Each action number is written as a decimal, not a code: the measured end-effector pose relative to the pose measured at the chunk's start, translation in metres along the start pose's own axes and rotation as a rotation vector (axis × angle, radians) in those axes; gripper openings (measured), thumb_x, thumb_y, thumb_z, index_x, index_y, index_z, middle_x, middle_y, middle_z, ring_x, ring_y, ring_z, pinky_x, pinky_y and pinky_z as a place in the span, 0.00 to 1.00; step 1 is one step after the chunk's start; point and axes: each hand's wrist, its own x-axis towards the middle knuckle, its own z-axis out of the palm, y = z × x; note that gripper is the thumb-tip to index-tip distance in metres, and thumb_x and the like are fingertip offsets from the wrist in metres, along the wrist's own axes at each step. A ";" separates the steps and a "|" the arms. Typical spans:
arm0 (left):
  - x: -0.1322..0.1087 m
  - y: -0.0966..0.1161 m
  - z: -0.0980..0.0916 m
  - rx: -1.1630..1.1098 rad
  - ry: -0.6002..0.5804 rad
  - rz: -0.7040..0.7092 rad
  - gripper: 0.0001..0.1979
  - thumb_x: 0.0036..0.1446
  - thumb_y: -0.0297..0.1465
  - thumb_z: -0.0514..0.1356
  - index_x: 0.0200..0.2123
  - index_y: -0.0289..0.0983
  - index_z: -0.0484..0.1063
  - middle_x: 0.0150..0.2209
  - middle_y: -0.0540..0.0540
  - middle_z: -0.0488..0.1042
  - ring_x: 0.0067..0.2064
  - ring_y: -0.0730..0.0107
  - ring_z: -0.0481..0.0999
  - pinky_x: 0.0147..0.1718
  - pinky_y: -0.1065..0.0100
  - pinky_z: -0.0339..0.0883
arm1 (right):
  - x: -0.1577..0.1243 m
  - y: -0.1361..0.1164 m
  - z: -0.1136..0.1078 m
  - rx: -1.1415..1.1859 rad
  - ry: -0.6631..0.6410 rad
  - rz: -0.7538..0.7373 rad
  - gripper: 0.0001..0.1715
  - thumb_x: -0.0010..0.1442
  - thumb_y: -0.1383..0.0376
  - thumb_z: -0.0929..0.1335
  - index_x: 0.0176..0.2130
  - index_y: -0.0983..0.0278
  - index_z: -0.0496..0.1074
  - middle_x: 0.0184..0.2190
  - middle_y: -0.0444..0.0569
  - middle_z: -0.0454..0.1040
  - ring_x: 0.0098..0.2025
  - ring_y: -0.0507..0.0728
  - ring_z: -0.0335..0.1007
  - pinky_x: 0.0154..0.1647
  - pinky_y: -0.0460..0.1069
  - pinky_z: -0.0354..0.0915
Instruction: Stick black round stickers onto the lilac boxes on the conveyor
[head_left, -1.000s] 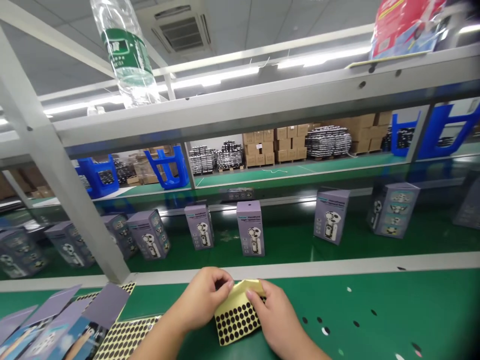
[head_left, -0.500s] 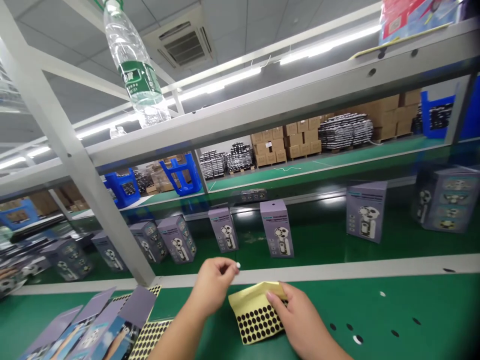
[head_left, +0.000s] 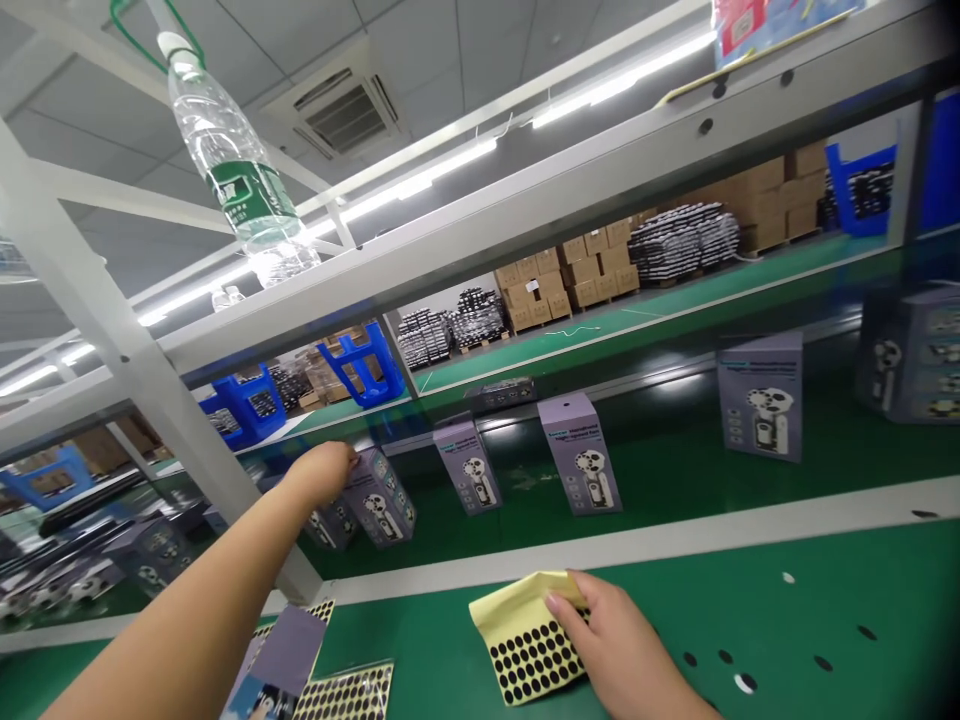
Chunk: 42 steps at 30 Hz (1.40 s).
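Note:
My left hand reaches to the top of a purple fan box on the green belt. Its fingers are curled in, and the fingertips touch or nearly touch the box's top edge; what they hold, if anything, is hidden. With thumb and fingers closed, my right hand grips a yellow-backed sheet of black round stickers, its upper part bent over. Another sticker sheet lies on the green table, beside flattened purple cartons at the lower left.
More purple boxes stand along the belt, including an upright box and a farther box. A pale rail divides table from belt. Loose dots lie at right. A water bottle stands on the shelf beam overhead.
My left hand has moved left and up from beside the sticker sheet to the purple box, and the small white dot at its fingertips no longer shows. My right hand still holds the sheet.

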 end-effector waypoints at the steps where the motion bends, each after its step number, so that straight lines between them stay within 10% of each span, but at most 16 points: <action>1: -0.005 0.006 -0.001 -0.003 0.008 0.016 0.12 0.60 0.32 0.56 0.35 0.33 0.77 0.36 0.39 0.79 0.40 0.54 0.77 0.43 0.55 0.67 | 0.000 -0.001 0.000 0.003 0.002 -0.005 0.17 0.64 0.55 0.61 0.37 0.62 0.73 0.32 0.50 0.77 0.33 0.59 0.73 0.31 0.48 0.62; 5: -0.041 0.055 0.003 -0.102 0.058 0.096 0.19 0.62 0.34 0.51 0.52 0.34 0.73 0.53 0.35 0.73 0.54 0.46 0.71 0.52 0.53 0.61 | -0.003 -0.003 0.000 -0.017 0.024 -0.015 0.16 0.64 0.57 0.62 0.35 0.63 0.74 0.32 0.49 0.77 0.33 0.58 0.73 0.32 0.48 0.61; 9: -0.090 0.126 0.023 -0.329 -0.111 0.282 0.16 0.63 0.42 0.51 0.46 0.48 0.77 0.48 0.53 0.78 0.48 0.64 0.76 0.47 0.70 0.67 | -0.003 -0.005 -0.002 -0.047 0.042 -0.045 0.15 0.64 0.59 0.62 0.35 0.63 0.74 0.32 0.48 0.77 0.33 0.57 0.72 0.32 0.47 0.61; 13: -0.114 0.174 0.040 -0.625 -0.293 0.416 0.16 0.63 0.39 0.52 0.37 0.41 0.79 0.36 0.50 0.79 0.35 0.67 0.75 0.32 0.72 0.63 | -0.003 -0.006 -0.002 -0.063 0.069 -0.082 0.14 0.63 0.60 0.62 0.34 0.63 0.74 0.31 0.47 0.78 0.33 0.56 0.72 0.33 0.46 0.60; 27: -0.103 0.185 0.047 -0.566 -0.330 0.464 0.15 0.61 0.37 0.53 0.31 0.40 0.78 0.29 0.54 0.78 0.29 0.75 0.72 0.25 0.77 0.59 | -0.003 -0.006 -0.002 -0.070 0.060 -0.078 0.14 0.62 0.60 0.62 0.34 0.64 0.75 0.30 0.49 0.77 0.32 0.57 0.72 0.34 0.47 0.62; 31: -0.088 0.154 0.034 -0.406 -0.173 0.357 0.15 0.63 0.38 0.52 0.32 0.43 0.76 0.30 0.54 0.78 0.31 0.73 0.73 0.29 0.75 0.61 | -0.003 -0.004 -0.002 0.001 0.031 -0.060 0.16 0.63 0.58 0.62 0.36 0.64 0.74 0.33 0.50 0.78 0.35 0.58 0.73 0.34 0.47 0.63; 36: -0.038 0.050 0.005 -0.047 0.164 -0.026 0.19 0.66 0.37 0.47 0.44 0.34 0.74 0.43 0.35 0.76 0.45 0.51 0.73 0.44 0.55 0.62 | -0.004 -0.005 -0.002 -0.016 0.014 -0.023 0.18 0.64 0.56 0.61 0.37 0.64 0.75 0.34 0.51 0.78 0.35 0.59 0.73 0.35 0.48 0.64; 42: 0.010 -0.030 0.017 0.160 0.100 -0.213 0.14 0.65 0.38 0.55 0.38 0.33 0.72 0.36 0.45 0.74 0.40 0.65 0.75 0.43 0.57 0.69 | -0.004 -0.007 -0.003 -0.044 0.022 -0.010 0.19 0.63 0.55 0.61 0.37 0.63 0.76 0.33 0.51 0.78 0.34 0.59 0.73 0.33 0.48 0.63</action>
